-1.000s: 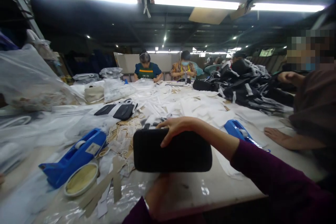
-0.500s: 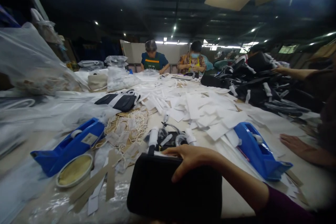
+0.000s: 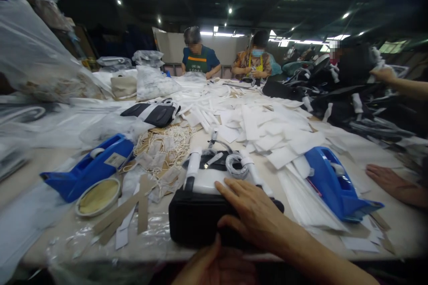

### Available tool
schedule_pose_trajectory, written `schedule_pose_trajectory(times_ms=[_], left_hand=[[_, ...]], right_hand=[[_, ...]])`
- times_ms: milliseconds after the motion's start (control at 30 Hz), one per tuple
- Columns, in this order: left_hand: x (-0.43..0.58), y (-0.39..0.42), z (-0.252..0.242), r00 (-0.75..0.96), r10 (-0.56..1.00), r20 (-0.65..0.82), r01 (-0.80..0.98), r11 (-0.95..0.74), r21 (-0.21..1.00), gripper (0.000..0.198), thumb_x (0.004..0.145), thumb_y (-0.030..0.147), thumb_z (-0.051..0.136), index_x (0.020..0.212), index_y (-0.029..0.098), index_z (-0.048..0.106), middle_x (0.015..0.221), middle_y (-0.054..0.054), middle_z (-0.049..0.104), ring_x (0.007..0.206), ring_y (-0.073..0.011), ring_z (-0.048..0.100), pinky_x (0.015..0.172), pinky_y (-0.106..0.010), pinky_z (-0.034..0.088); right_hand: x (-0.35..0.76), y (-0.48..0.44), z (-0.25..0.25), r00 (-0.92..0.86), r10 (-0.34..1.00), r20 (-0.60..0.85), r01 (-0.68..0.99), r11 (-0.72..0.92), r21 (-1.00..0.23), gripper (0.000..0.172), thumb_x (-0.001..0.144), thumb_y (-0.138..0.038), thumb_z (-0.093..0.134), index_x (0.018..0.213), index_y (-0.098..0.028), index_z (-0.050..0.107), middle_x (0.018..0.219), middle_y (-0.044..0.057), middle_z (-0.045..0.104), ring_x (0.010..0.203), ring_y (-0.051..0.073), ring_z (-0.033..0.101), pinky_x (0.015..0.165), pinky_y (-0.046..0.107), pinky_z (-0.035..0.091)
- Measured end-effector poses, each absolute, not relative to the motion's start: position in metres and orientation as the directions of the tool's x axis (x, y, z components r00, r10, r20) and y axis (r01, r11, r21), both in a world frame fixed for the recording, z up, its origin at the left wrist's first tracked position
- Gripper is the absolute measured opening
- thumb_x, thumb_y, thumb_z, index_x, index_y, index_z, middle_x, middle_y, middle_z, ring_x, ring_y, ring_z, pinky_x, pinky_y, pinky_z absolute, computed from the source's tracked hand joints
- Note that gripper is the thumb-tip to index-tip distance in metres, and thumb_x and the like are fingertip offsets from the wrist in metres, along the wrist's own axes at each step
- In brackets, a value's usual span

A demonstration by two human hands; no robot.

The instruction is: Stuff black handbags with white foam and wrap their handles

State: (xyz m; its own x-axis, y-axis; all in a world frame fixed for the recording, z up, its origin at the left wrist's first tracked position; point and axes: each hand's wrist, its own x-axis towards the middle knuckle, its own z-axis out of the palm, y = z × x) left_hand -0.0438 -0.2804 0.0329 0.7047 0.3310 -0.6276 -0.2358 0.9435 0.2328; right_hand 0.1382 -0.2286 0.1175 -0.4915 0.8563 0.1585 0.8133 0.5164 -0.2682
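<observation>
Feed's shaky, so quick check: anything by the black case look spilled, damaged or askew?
Nothing damaged. The case lies flat near the table edge under the right hand, left hand at its near side. Paper slips lie scattered loosely behind it.

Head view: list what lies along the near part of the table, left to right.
left blue tape dispenser → black case, with the right hand resting on it → right blue tape dispenser → co-worker's hand
</observation>
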Motion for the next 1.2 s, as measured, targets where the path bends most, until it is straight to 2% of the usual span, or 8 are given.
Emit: schedule_pose_trajectory(times_ms=[167, 300, 400, 500, 600, 767, 1000, 1200], left_hand=[[-0.022, -0.258, 0.019, 0.687, 0.508, -0.52, -0.333, 0.856, 0.396, 0.056, 0.08, 0.062, 0.054, 0.095, 0.009, 0.067, 0.106, -0.02, 0.068, 0.1, -0.0285, 0.066, 0.091, -0.037, 0.05], [-0.035, -0.246, 0.031, 0.695, 0.53, -0.486, -0.178, 0.782, 0.597, 0.058, 0.077, 0.062, 0.057, 0.098, 0.008, 0.063, 0.09, -0.02, 0.071, 0.072, -0.0239, 0.071, 0.06, -0.027, 0.053], [-0.076, -0.231, 0.06, 0.54, 0.691, -0.481, 0.038, 0.551, 0.834, 0.052, 0.076, 0.062, 0.058, 0.089, 0.012, 0.062, 0.063, -0.009, 0.067, 0.041, -0.0155, 0.059, 0.037, -0.02, 0.037], [-0.117, -0.196, 0.089, 0.106, 0.973, -0.203, 0.119, 0.19, 0.974, 0.043, 0.076, 0.057, 0.059, 0.089, 0.016, 0.063, 0.056, 0.001, 0.06, 0.039, -0.0102, 0.052, 0.038, -0.019, 0.032], [-0.131, -0.151, 0.097, -0.028, 0.997, -0.07, 0.217, 0.074, 0.973, 0.039, 0.068, 0.042, 0.067, 0.095, 0.015, 0.065, 0.075, -0.002, 0.065, 0.057, -0.0114, 0.056, 0.052, -0.022, 0.042], [-0.112, -0.097, 0.076, 0.239, 0.946, -0.219, 0.179, 0.178, 0.968, 0.047, 0.059, 0.042, 0.072, 0.094, 0.012, 0.068, 0.079, -0.003, 0.065, 0.066, -0.0138, 0.054, 0.059, -0.024, 0.038], [-0.108, -0.08, 0.076, 0.217, 0.959, -0.183, 0.175, 0.147, 0.974, 0.043, 0.054, 0.042, 0.079, 0.084, 0.012, 0.069, 0.067, 0.001, 0.06, 0.057, -0.0098, 0.044, 0.052, -0.022, 0.029], [-0.108, -0.082, 0.074, 0.236, 0.932, -0.275, -0.006, 0.284, 0.959, 0.052, 0.057, 0.034, 0.08, 0.103, 0.013, 0.068, 0.095, -0.007, 0.068, 0.074, -0.015, 0.058, 0.063, -0.023, 0.04]], right_hand=[[0.143, -0.201, 0.115, -0.515, 0.838, 0.179, 0.804, 0.545, -0.236, 0.061, 0.082, -0.047, 0.063, 0.134, -0.019, 0.046, 0.123, 0.015, 0.056, 0.109, 0.031, 0.055, 0.09, 0.046, 0.048], [0.149, -0.193, 0.122, -0.512, 0.834, 0.206, 0.781, 0.552, -0.292, 0.065, 0.08, -0.048, 0.066, 0.135, -0.02, 0.046, 0.128, 0.016, 0.054, 0.117, 0.032, 0.051, 0.098, 0.05, 0.043], [0.165, -0.194, 0.13, -0.437, 0.855, 0.281, 0.676, 0.518, -0.524, 0.043, 0.086, -0.044, 0.059, 0.124, -0.023, 0.058, 0.129, 0.011, 0.056, 0.119, 0.029, 0.05, 0.102, 0.046, 0.04], [0.193, -0.184, 0.127, 0.0, 0.946, 0.323, 0.576, 0.264, -0.774, 0.028, 0.088, -0.035, 0.05, 0.107, -0.021, 0.066, 0.111, 0.007, 0.066, 0.105, 0.023, 0.06, 0.096, 0.041, 0.045], [0.225, -0.159, 0.105, 0.31, 0.939, 0.15, 0.473, -0.016, -0.881, 0.026, 0.073, -0.03, 0.056, 0.092, -0.016, 0.069, 0.091, 0.007, 0.069, 0.084, 0.022, 0.063, 0.081, 0.039, 0.05], [0.246, -0.129, 0.062, 0.068, 0.952, -0.298, 0.266, -0.305, -0.914, 0.028, 0.048, -0.022, 0.067, 0.074, -0.013, 0.067, 0.065, 0.002, 0.064, 0.061, 0.016, 0.056, 0.057, 0.027, 0.043], [0.249, -0.13, 0.062, -0.003, 0.954, -0.3, 0.111, -0.298, -0.948, 0.044, 0.054, -0.019, 0.067, 0.099, -0.015, 0.067, 0.066, -0.001, 0.06, 0.057, 0.012, 0.051, 0.053, 0.023, 0.036], [0.25, -0.124, 0.073, -0.146, 0.923, -0.356, 0.052, -0.352, -0.934, 0.042, 0.059, -0.015, 0.059, 0.1, -0.017, 0.07, 0.094, 0.005, 0.067, 0.086, 0.019, 0.059, 0.071, 0.026, 0.045]])
